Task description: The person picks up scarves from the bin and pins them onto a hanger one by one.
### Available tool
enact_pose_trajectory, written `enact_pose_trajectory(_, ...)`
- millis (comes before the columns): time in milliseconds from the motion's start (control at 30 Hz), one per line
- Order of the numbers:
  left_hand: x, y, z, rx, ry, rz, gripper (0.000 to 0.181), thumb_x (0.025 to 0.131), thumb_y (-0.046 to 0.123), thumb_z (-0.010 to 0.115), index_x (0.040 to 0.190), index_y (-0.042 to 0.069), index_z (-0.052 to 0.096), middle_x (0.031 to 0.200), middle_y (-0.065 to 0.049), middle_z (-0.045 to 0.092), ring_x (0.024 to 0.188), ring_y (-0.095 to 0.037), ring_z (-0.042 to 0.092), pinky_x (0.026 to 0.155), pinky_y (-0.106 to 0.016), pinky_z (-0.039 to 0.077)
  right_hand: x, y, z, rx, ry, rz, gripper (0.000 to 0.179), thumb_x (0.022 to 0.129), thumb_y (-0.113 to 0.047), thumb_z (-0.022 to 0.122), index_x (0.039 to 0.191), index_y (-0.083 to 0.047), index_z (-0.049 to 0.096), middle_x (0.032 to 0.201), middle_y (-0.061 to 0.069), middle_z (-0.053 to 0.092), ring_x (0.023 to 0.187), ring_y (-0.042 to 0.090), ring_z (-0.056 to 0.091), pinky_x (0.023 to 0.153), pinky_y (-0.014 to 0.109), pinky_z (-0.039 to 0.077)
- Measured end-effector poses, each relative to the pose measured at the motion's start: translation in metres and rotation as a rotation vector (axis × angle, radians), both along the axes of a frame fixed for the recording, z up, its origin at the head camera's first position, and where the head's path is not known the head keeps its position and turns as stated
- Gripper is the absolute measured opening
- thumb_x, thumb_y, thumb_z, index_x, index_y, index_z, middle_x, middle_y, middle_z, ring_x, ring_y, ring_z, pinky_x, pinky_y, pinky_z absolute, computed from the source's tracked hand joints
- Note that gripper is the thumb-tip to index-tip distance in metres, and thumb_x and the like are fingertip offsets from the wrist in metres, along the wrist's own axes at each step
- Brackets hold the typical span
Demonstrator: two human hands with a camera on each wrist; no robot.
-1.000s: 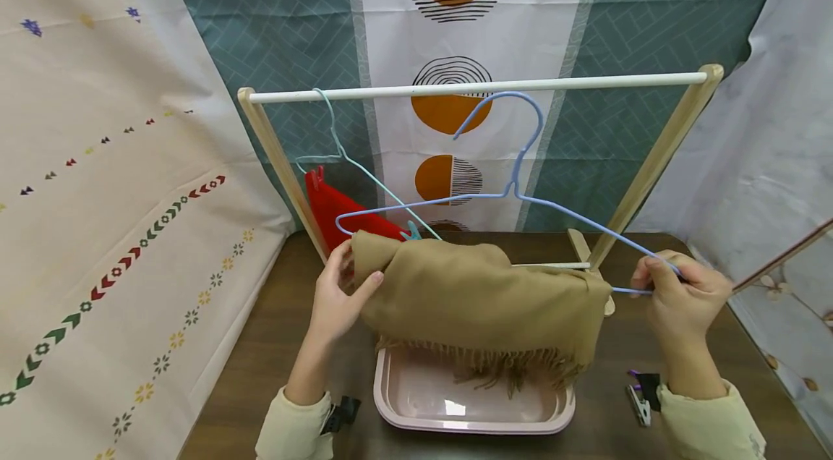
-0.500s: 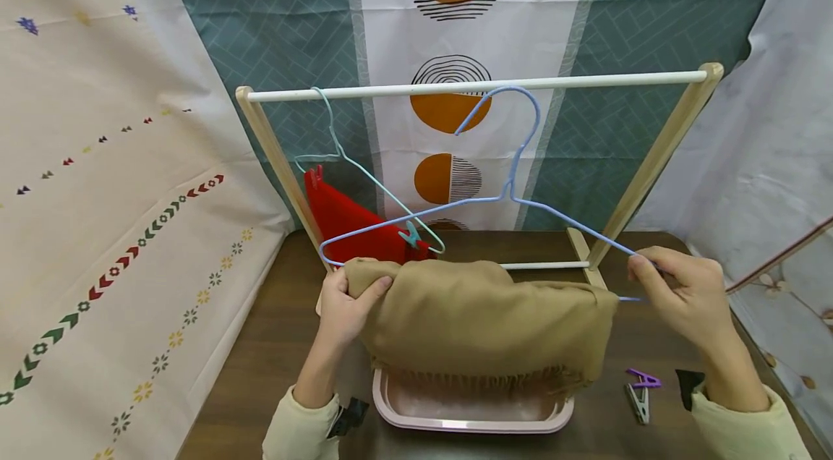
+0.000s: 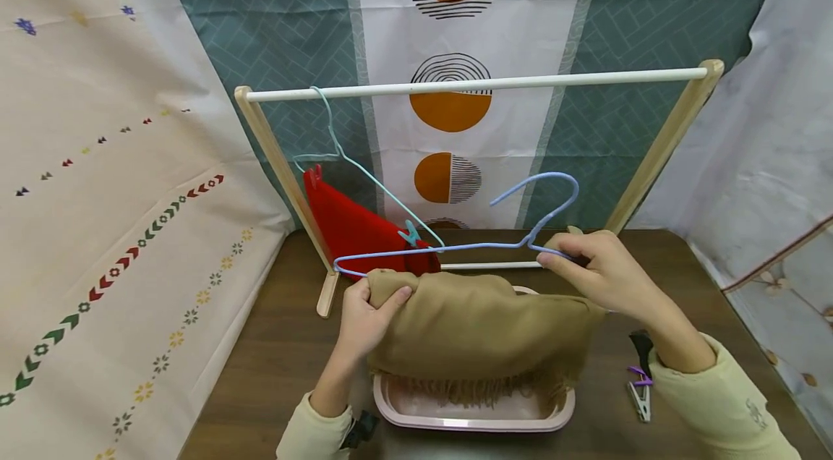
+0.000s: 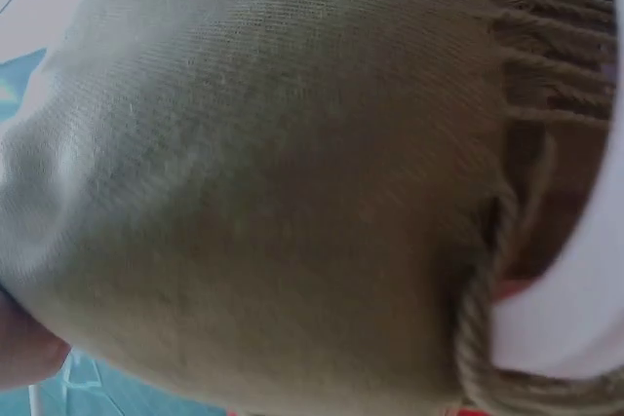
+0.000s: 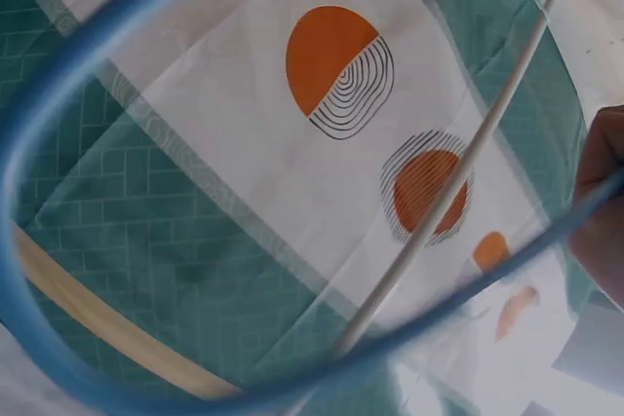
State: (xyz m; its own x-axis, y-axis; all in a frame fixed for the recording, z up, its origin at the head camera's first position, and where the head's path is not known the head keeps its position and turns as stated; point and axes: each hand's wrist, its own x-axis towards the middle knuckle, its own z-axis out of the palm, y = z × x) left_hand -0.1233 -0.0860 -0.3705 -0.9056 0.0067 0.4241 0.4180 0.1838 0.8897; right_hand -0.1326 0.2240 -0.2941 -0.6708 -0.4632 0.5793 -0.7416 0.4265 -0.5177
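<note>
In the head view, a fringed tan scarf [image 3: 481,326] hangs folded over the lower part of a blue hanger [image 3: 455,247]. My left hand [image 3: 363,322] pinches the scarf's upper left corner near the hanger's left end, thumb on the front. With thumb and fingers, my right hand [image 3: 605,275] grips the hanger's right shoulder close to its neck. The hook stands up and opens to the left, below the rack's rod. Scarf cloth [image 4: 263,172] fills most of the left wrist view. The hanger's hook [image 5: 19,270] curves large across the right wrist view.
A rack with a white top rod [image 3: 481,84] stands behind. On its left hangs a mint hanger [image 3: 374,179] with red cloth [image 3: 351,228] clipped on. Under the scarf is a pink basin [image 3: 475,425]. Purple [image 3: 641,375] and grey [image 3: 641,403] clothespins lie at right.
My right hand has slid from the hanger's right end in toward its neck. The hanger's hook has dropped and shifted right, while the left hand has moved slightly right and down with the scarf.
</note>
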Motion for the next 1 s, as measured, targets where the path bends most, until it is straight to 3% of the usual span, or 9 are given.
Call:
enact_pose_trajectory(167, 0.006, -0.001, 0.008, 0.01, -0.098, 0.027, 0.031, 0.075, -0.007, 0.068, 0.103, -0.009, 0.057, 0.085, -0.018, 0.063, 0.068, -0.007, 0.058, 0.061, -0.023, 0.049, -0.003, 0.001, 0.002, -0.08, -0.034, 0.037, 0.023, 0.078, 0.011, 0.063, 0.083, -0.012, 0.067, 0.056, -0.009, 0.042, 0.045, 0.003, 0.03, 0.041, 0.02, 0.028)
enact_pose_trajectory(267, 0.008, -0.005, 0.006, 0.013, -0.186, 0.07, 0.036, 0.074, -0.005, 0.069, 0.107, -0.006, 0.053, 0.078, -0.016, 0.063, 0.061, -0.008, 0.058, 0.057, -0.022, 0.049, -0.004, -0.002, 0.002, -0.113, -0.019, -0.027, 0.021, 0.077, 0.01, 0.064, 0.082, -0.01, 0.069, 0.057, -0.009, 0.049, 0.043, 0.002, 0.031, 0.04, 0.02, 0.029)
enact_pose_trajectory(367, 0.01, -0.006, 0.003, -0.018, -0.217, 0.124, 0.028, 0.073, -0.003, 0.072, 0.097, -0.007, 0.058, 0.072, -0.015, 0.063, 0.056, -0.008, 0.057, 0.053, -0.022, 0.048, -0.007, -0.008, 0.0, -0.167, -0.002, -0.149, 0.016, 0.077, 0.008, 0.066, 0.078, -0.007, 0.07, 0.059, -0.011, 0.055, 0.042, 0.002, 0.034, 0.04, 0.021, 0.03)
enact_pose_trajectory(500, 0.013, -0.005, -0.003, -0.077, -0.118, 0.176, 0.027, 0.072, -0.002, 0.073, 0.095, -0.009, 0.061, 0.073, -0.016, 0.065, 0.058, -0.009, 0.057, 0.053, -0.021, 0.048, -0.016, -0.014, -0.006, -0.214, 0.034, -0.31, 0.006, 0.077, 0.003, 0.069, 0.076, -0.002, 0.071, 0.058, -0.018, 0.056, 0.041, 0.001, 0.036, 0.04, 0.018, 0.03)
enact_pose_trajectory(633, 0.017, -0.004, -0.008, -0.069, -0.015, 0.192, 0.027, 0.07, -0.003, 0.074, 0.092, -0.011, 0.06, 0.068, -0.015, 0.063, 0.056, -0.009, 0.054, 0.05, -0.019, 0.046, -0.024, -0.015, -0.011, -0.26, 0.049, -0.385, 0.002, 0.075, 0.003, 0.07, 0.074, 0.003, 0.07, 0.062, -0.018, 0.059, 0.041, 0.0, 0.039, 0.041, 0.015, 0.031)
enact_pose_trajectory(767, 0.02, -0.005, -0.009, -0.069, 0.044, 0.196, 0.015, 0.069, -0.005, 0.074, 0.074, -0.006, 0.06, 0.058, -0.01, 0.056, 0.05, -0.006, 0.047, 0.044, -0.018, 0.041, -0.023, -0.015, -0.01, -0.319, 0.023, -0.397, 0.004, 0.075, 0.004, 0.069, 0.073, 0.007, 0.069, 0.06, -0.019, 0.058, 0.042, -0.001, 0.038, 0.04, 0.015, 0.03)
enact_pose_trajectory(867, 0.018, -0.008, -0.013, -0.103, 0.112, 0.228, 0.015, 0.069, -0.006, 0.074, 0.073, -0.005, 0.059, 0.057, -0.008, 0.055, 0.049, -0.006, 0.045, 0.042, -0.02, 0.039, -0.016, -0.017, -0.007, -0.338, -0.003, -0.372, 0.002, 0.076, 0.005, 0.069, 0.074, 0.006, 0.069, 0.06, -0.02, 0.058, 0.041, 0.0, 0.036, 0.039, 0.017, 0.028)
enact_pose_trajectory(1000, 0.008, -0.016, -0.032, -0.139, 0.176, 0.313, 0.018, 0.069, 0.002, 0.077, 0.072, 0.001, 0.06, 0.056, -0.003, 0.056, 0.047, -0.002, 0.045, 0.04, -0.019, 0.038, -0.009, -0.019, -0.003, -0.345, -0.039, -0.331, 0.003, 0.075, 0.006, 0.069, 0.075, 0.003, 0.07, 0.058, -0.015, 0.059, 0.042, 0.002, 0.035, 0.04, 0.02, 0.029)
